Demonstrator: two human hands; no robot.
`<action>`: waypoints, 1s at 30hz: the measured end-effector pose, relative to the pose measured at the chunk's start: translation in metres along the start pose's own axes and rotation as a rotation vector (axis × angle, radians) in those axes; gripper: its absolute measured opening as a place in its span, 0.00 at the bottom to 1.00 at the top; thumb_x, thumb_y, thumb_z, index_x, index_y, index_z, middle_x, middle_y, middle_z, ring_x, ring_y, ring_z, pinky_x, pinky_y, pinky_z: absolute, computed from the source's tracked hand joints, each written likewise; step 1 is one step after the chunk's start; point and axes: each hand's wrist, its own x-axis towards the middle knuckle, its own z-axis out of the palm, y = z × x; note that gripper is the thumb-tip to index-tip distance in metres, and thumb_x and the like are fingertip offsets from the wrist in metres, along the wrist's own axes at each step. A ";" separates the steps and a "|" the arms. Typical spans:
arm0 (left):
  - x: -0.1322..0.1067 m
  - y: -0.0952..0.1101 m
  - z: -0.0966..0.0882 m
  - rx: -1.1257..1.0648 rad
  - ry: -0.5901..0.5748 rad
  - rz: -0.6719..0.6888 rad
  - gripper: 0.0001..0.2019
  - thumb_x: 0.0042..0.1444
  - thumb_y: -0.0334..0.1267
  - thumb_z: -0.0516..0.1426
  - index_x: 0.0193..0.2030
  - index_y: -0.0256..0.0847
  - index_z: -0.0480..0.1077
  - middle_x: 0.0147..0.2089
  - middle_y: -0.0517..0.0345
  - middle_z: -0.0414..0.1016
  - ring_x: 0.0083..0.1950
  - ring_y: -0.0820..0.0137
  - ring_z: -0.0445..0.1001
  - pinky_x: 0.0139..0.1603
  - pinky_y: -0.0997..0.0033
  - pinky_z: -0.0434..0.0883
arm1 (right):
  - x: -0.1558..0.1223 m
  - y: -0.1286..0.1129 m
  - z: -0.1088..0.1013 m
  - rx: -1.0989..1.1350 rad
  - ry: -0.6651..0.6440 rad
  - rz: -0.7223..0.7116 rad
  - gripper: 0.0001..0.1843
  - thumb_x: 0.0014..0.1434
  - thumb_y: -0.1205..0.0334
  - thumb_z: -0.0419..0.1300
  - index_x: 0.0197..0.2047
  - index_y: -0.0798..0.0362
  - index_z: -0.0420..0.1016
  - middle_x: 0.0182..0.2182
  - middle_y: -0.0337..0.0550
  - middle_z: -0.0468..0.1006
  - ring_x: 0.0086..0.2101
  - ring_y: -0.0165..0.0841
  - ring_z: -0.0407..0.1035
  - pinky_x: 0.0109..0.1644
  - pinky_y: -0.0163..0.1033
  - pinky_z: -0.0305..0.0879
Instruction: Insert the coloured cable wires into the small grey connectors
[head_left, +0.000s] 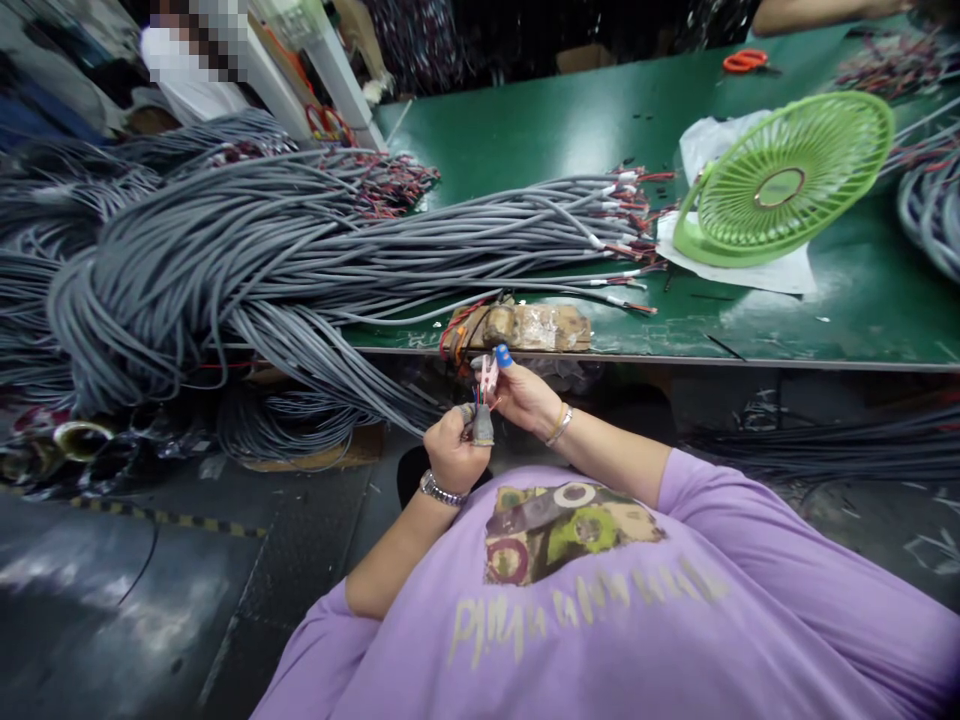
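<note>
My left hand (454,452) is closed around the end of a grey cable; thin coloured wires (481,396) stick up from the grip. A grey covering (483,426) wraps a digit of this hand. Close beside it, my right hand (527,398) pinches a small pink clip-like tool (488,375) at those wires. A blue finger cover (502,355) sits on one of its fingertips. Whether the tool's jaws touch the wires is too small to tell. Several grey cables (352,375) run from the bench down towards my left hand.
A large bundle of grey cables (262,240) covers the left of the green bench (555,120). At the bench edge lies a wooden block (555,327) with tape. A green fan (780,185) stands right, orange-handled scissors (745,61) behind. Another person's arm (817,14) shows top right.
</note>
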 end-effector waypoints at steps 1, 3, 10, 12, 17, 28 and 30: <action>-0.001 -0.001 0.000 0.008 -0.006 -0.001 0.06 0.54 0.36 0.57 0.31 0.38 0.72 0.23 0.59 0.73 0.22 0.74 0.70 0.28 0.75 0.69 | 0.000 0.000 0.000 0.000 0.000 0.003 0.23 0.54 0.41 0.64 0.29 0.56 0.75 0.22 0.38 0.73 0.21 0.24 0.61 0.26 0.31 0.59; -0.002 -0.002 0.001 0.012 -0.007 0.002 0.06 0.54 0.36 0.56 0.31 0.38 0.72 0.23 0.58 0.73 0.22 0.74 0.69 0.28 0.75 0.68 | -0.001 0.000 0.000 -0.005 -0.001 0.005 0.24 0.53 0.39 0.64 0.28 0.56 0.75 0.23 0.38 0.73 0.22 0.24 0.62 0.26 0.30 0.59; -0.002 -0.003 0.003 0.006 -0.005 0.005 0.05 0.54 0.35 0.56 0.30 0.38 0.72 0.22 0.59 0.71 0.21 0.75 0.67 0.28 0.76 0.67 | 0.000 0.001 -0.001 -0.016 -0.011 -0.020 0.24 0.53 0.40 0.65 0.29 0.57 0.76 0.21 0.37 0.71 0.22 0.23 0.60 0.25 0.30 0.57; -0.002 -0.003 0.005 0.007 -0.012 0.000 0.05 0.54 0.35 0.56 0.29 0.39 0.72 0.21 0.61 0.70 0.21 0.75 0.66 0.27 0.76 0.66 | -0.001 0.000 0.000 -0.018 -0.011 -0.021 0.24 0.53 0.41 0.65 0.30 0.57 0.76 0.22 0.37 0.71 0.22 0.23 0.60 0.25 0.30 0.57; -0.002 -0.002 0.004 0.007 -0.010 0.009 0.05 0.54 0.34 0.57 0.28 0.38 0.71 0.20 0.62 0.68 0.20 0.76 0.65 0.26 0.76 0.65 | -0.003 -0.001 0.002 -0.024 -0.001 -0.023 0.24 0.54 0.41 0.64 0.30 0.57 0.77 0.22 0.38 0.71 0.22 0.24 0.61 0.25 0.30 0.56; 0.000 0.000 0.003 -0.005 0.007 -0.001 0.05 0.54 0.35 0.57 0.28 0.39 0.71 0.20 0.63 0.67 0.19 0.77 0.62 0.24 0.77 0.63 | -0.006 -0.003 0.002 -0.008 0.002 0.024 0.23 0.54 0.41 0.64 0.30 0.57 0.77 0.22 0.38 0.72 0.22 0.24 0.62 0.25 0.31 0.56; 0.001 0.000 0.003 -0.005 -0.004 -0.016 0.06 0.54 0.35 0.57 0.27 0.39 0.71 0.19 0.63 0.66 0.19 0.77 0.62 0.24 0.77 0.63 | -0.005 -0.003 0.003 -0.027 0.009 -0.002 0.23 0.54 0.42 0.64 0.30 0.58 0.77 0.21 0.37 0.71 0.22 0.24 0.61 0.24 0.31 0.54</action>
